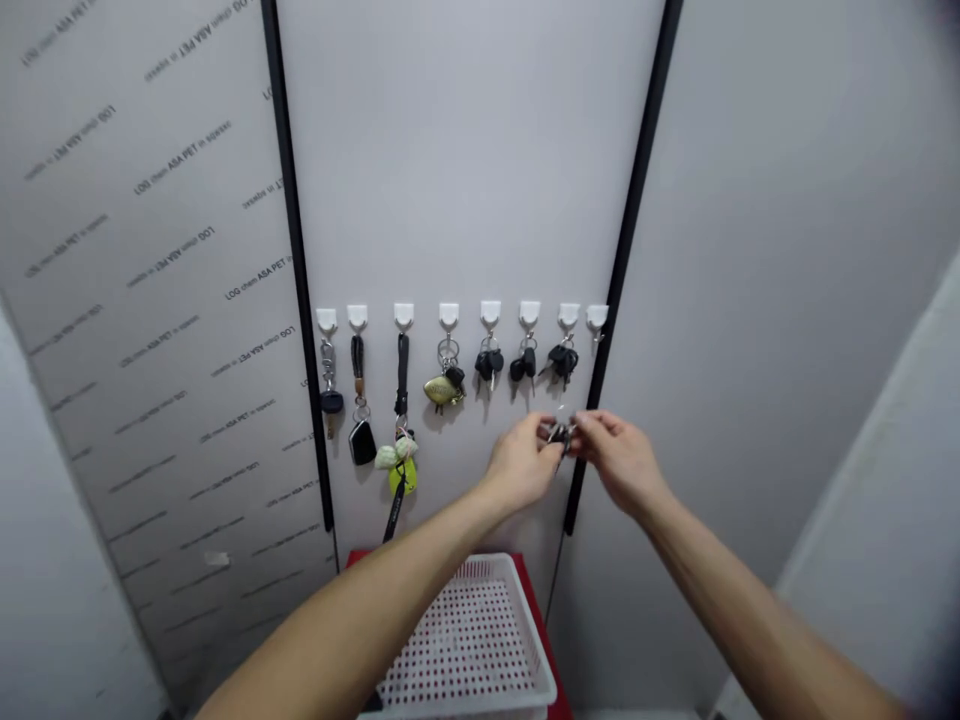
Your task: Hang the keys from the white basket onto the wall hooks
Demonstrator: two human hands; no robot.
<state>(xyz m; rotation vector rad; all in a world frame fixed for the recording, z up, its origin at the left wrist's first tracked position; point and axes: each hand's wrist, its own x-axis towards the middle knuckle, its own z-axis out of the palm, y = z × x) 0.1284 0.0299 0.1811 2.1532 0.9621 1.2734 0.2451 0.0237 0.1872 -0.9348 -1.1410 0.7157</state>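
We've got a small bunch of keys [561, 436] right of ctr, pinched btw L hand [521, 462] and R hand [619, 460], both gripping it. Light, hard, prob slippery metal w/ loose bits, so best held by the ring. Just above: row of white hooks [490, 314] w/ hanging keys [488, 365]. Bottom ctr: white basket [516, 600] on red base [535, 612].

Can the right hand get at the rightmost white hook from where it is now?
Probably yes: the right hand is just below the rightmost white hook, with only bare panel between them. It is pinching a small key bunch with the left hand, though.
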